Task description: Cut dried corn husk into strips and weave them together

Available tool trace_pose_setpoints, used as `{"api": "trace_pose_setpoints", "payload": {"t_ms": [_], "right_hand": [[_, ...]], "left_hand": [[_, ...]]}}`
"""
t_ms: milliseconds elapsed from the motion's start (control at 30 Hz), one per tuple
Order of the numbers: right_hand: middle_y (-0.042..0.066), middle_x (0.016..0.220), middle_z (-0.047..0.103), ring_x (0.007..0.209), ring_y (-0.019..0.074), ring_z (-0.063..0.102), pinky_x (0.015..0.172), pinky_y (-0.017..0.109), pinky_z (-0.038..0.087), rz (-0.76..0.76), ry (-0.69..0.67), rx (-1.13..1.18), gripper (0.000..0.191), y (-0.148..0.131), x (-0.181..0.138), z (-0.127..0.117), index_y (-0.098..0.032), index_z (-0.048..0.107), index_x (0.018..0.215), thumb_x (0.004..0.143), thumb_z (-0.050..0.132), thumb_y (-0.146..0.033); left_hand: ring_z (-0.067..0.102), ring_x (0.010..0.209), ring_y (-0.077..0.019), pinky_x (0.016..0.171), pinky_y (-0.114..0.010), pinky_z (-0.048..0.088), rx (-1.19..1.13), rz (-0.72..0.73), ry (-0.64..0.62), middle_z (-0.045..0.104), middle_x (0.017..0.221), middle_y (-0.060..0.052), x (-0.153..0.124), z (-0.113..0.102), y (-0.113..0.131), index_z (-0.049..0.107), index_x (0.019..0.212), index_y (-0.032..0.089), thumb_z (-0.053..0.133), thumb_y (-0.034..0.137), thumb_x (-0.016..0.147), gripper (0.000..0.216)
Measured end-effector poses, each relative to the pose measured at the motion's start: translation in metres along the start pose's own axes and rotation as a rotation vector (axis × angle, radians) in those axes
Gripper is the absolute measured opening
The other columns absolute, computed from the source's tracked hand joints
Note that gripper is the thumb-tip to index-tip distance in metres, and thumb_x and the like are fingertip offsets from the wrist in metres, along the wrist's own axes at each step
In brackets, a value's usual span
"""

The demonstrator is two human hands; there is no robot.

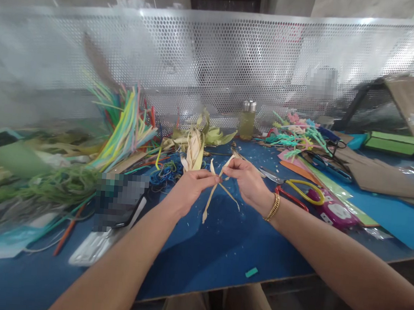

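Above the middle of the blue table, my left hand pinches dry corn husk strips where they cross. Their loose ends hang below the fingers. My right hand, with a gold bracelet on the wrist, is closed in a pinch on the upper part of the same strips, close to the left fingertips. Whether the strips are knotted at the crossing is hidden by the fingers. Just behind my left hand stands a bundle of pale corn husks. Scissors with yellow handles lie to the right of my right hand.
Colourful pipe cleaners, green yarn and a partly blurred-out phone lie left. At the back stand a glass bottle and a perforated metal screen. A purple glue-gun-like item and cardboard are right.
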State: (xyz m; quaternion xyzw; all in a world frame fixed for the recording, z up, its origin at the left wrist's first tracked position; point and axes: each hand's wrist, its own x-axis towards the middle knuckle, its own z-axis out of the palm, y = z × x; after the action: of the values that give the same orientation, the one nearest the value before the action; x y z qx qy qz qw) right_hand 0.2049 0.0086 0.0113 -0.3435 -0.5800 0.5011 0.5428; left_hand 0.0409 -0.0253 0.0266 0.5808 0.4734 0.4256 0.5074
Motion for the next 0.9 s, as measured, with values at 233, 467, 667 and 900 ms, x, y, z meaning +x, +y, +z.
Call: {"api": "trace_pose_setpoints", "payload": {"t_ms": [233,467,667,900], "right_hand": [[0.002,0.088,0.070,0.082,0.0142,0.060,0.079,0.029,0.046,-0.006,-0.239,-0.203,0.013,-0.012,0.005,-0.015,-0.020,0.070,0.076,0.075,0.071,-0.033],[0.003,0.079,0.070,0.074,0.0137,0.061,0.072,0.029,0.049,-0.053,-0.247,-0.316,0.017,-0.012,0.000,-0.012,-0.018,0.070,0.073,0.077,0.071,-0.034],[0.001,0.077,0.067,0.071,0.0128,0.060,0.071,0.029,0.049,-0.039,-0.205,-0.233,0.012,-0.010,-0.002,-0.007,-0.018,0.068,0.075,0.071,0.075,-0.027],[-0.002,0.062,0.059,0.061,0.0110,0.054,0.064,0.029,0.045,0.016,-0.131,0.085,0.020,-0.004,-0.003,0.001,-0.019,0.060,0.063,0.068,0.075,-0.030]], "left_hand": [[0.033,0.057,-0.0115,0.059,-0.028,0.024,0.061,-0.053,-0.126,0.048,0.058,0.004,0.003,-0.008,-0.006,0.070,0.072,0.018,0.071,0.048,0.072,0.029],[0.038,0.061,-0.0121,0.060,-0.028,0.026,0.123,-0.047,-0.140,0.054,0.067,0.002,0.004,-0.011,-0.005,0.072,0.079,0.019,0.070,0.048,0.073,0.029],[0.031,0.054,-0.0108,0.057,-0.028,0.022,0.146,-0.008,-0.119,0.041,0.053,0.006,0.005,-0.010,-0.005,0.070,0.068,0.019,0.071,0.044,0.073,0.026],[0.054,0.074,-0.0170,0.077,-0.031,0.038,0.113,0.044,-0.015,0.065,0.070,0.000,0.002,0.002,0.000,0.071,0.069,0.020,0.070,0.032,0.071,0.013]]}}
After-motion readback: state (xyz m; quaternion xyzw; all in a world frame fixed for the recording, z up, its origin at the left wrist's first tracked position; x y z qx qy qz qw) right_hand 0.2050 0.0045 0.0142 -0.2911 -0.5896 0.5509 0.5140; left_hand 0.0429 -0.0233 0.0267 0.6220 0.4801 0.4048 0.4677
